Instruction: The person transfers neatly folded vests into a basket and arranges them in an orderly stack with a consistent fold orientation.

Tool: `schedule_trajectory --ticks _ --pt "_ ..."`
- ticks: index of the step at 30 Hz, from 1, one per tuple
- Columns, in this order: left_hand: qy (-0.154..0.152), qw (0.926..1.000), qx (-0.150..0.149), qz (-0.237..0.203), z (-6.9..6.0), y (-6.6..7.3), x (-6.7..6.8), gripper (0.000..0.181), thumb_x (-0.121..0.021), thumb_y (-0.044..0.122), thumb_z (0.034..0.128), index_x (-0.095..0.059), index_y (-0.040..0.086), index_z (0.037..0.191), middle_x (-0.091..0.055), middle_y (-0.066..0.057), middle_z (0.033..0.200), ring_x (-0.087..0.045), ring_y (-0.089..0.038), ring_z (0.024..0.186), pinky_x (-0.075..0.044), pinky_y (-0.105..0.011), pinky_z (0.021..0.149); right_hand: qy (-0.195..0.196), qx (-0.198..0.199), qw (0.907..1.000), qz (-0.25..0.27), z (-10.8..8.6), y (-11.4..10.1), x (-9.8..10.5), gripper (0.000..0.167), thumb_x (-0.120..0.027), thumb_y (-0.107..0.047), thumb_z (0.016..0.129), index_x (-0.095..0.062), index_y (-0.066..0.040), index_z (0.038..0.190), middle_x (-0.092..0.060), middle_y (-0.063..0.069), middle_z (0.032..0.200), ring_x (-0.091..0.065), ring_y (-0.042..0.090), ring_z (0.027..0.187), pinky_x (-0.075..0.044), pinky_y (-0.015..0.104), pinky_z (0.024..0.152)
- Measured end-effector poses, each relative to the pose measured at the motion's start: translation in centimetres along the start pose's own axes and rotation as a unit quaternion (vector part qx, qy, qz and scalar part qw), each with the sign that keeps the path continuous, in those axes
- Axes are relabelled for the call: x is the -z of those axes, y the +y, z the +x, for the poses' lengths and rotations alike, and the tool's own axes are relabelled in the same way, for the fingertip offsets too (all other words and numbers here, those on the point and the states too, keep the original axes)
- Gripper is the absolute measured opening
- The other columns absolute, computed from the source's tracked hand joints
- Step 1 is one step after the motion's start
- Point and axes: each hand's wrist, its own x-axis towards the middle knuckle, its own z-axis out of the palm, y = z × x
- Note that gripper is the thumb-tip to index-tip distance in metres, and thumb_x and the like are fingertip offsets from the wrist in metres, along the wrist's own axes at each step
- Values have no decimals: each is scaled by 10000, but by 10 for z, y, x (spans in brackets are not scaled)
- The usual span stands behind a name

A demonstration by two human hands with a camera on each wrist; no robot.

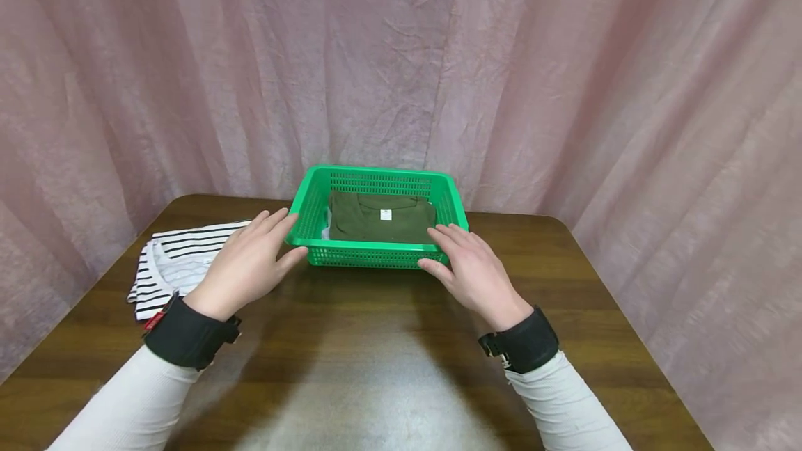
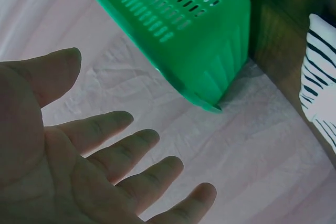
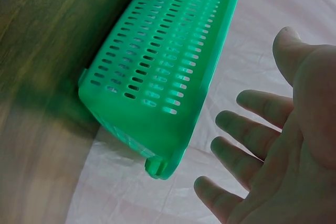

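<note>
A green perforated basket stands on the table, with a folded olive garment with a white label lying inside. My left hand hovers by the basket's left front corner, fingers spread; the left wrist view shows that hand apart from the basket. Near the right front corner is my right hand, fingers extended; in the right wrist view, a gap lies between this hand and the basket. Neither hand holds anything.
A black-and-white striped garment lies folded on the wooden table at the left, partly behind my left hand. Pink curtains hang behind the table and along both sides.
</note>
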Motion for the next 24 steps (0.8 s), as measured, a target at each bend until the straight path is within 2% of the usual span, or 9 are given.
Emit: schedule_trajectory --ticks 10,20,24 --pt "-43 9998 170 -83 -8 -13 -3 676 -716 327 1085 -503 -62 1595 -469 -344 1628 -398 -577 1522 -318 -714 1211 -1 -5 9999 166 -4 -7 1 678 -730 -465 1070 -579 -62 1595 -561 154 1625 -450 381 1561 -338 578 1261" --pt "-255 9994 167 -140 -19 -27 -18 644 -702 343 1090 -549 -80 1550 -490 -345 1608 -447 -548 1501 -360 -694 1193 -34 -26 9998 207 -10 -12 -4 683 -724 -477 1070 -577 -73 1600 -547 137 1644 -441 370 1570 -338 584 1260" --pt "-310 9990 280 -128 -23 -33 -24 657 -699 342 1090 -535 -101 1547 -498 -352 1597 -451 -556 1493 -364 -695 1189 -40 -22 9998 200 -10 -14 -6 694 -727 -483 1067 -570 -73 1605 -539 141 1650 -432 369 1576 -342 591 1256"
